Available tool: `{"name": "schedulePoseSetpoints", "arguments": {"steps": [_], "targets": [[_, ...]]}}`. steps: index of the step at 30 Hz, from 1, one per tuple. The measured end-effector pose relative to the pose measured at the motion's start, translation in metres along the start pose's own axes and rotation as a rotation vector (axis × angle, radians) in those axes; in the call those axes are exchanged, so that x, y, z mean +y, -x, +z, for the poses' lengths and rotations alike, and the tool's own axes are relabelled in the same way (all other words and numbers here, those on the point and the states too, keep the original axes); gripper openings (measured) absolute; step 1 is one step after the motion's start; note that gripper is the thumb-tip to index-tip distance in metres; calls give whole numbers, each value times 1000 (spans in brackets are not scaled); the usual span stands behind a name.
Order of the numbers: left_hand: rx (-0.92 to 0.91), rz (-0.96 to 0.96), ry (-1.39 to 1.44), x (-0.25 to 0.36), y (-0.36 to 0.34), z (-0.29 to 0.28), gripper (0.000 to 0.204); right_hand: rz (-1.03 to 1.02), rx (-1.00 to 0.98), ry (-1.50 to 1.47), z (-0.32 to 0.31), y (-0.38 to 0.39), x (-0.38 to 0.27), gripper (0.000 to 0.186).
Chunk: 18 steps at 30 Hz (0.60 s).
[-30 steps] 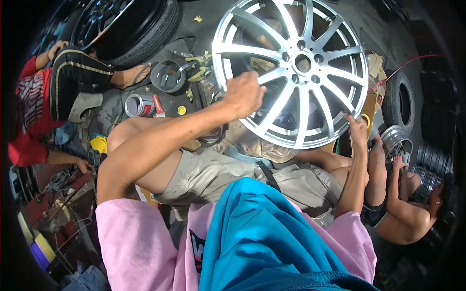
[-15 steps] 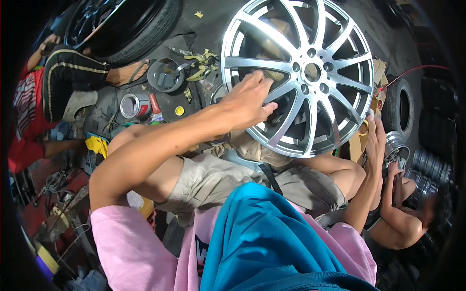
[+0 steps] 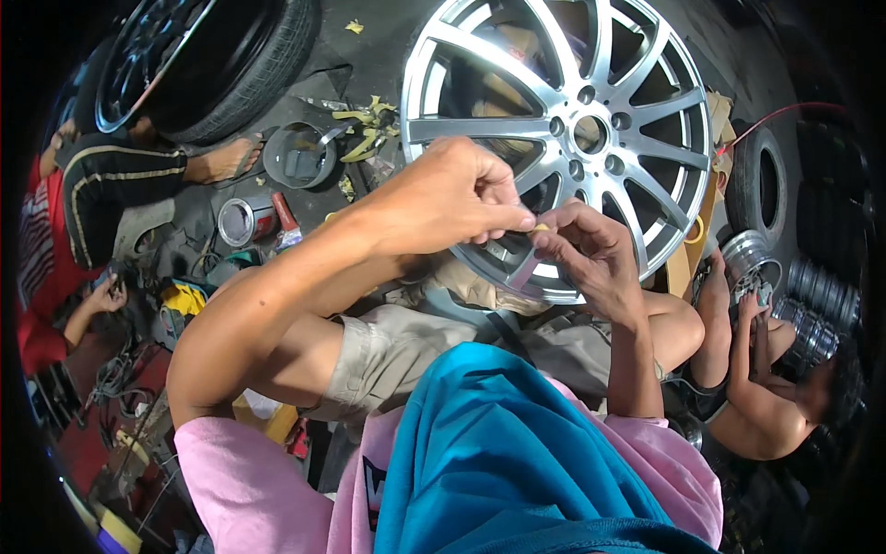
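A silver multi-spoke car wheel rim [image 3: 595, 175] lies face up in front of me, over my bent legs. My left hand [image 3: 452, 196] comes across its lower left part, with thumb and fingers pinched together. Close against it, my right hand [image 3: 595, 258] is closed in a pinch too. Between the two sets of fingertips shows a small yellowish piece [image 3: 541, 227]; its kind is too small to make out. Both hands hover in front of the spokes, and part of the rim's lower left edge is hidden behind them.
An open can [image 3: 242, 222], a dark pot [image 3: 302, 155] and yellow scraps [image 3: 374, 129] lie on the floor to the left. A large tyre [image 3: 249, 83] stands at upper left, another tyre [image 3: 757, 185] at right. People sit on both sides; cardboard [image 3: 688, 268] lies beside the rim.
My right hand has left the rim's right edge and come in to meet my left hand. The left hand has moved slightly down and right, its fingers now pinching.
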<state>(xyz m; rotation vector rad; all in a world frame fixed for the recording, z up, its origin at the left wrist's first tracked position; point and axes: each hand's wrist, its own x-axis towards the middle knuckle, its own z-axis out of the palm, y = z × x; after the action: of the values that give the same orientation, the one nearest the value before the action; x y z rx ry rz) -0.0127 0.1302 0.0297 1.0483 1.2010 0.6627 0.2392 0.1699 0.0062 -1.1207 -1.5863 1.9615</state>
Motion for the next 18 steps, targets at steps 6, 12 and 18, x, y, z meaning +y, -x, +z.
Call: {"name": "schedulePoseSetpoints", "arguments": {"steps": [6,12,18], "targets": [[151,64,-313,7,5,-20,25,6,17,88,-13,4,8,15],[194,218,-621,4,2,7,28,-19,312,104,-12,-25,32,28],[162,384,-757,-14,-8,30,27,-84,431,42,-4,-49,34,41]]}}
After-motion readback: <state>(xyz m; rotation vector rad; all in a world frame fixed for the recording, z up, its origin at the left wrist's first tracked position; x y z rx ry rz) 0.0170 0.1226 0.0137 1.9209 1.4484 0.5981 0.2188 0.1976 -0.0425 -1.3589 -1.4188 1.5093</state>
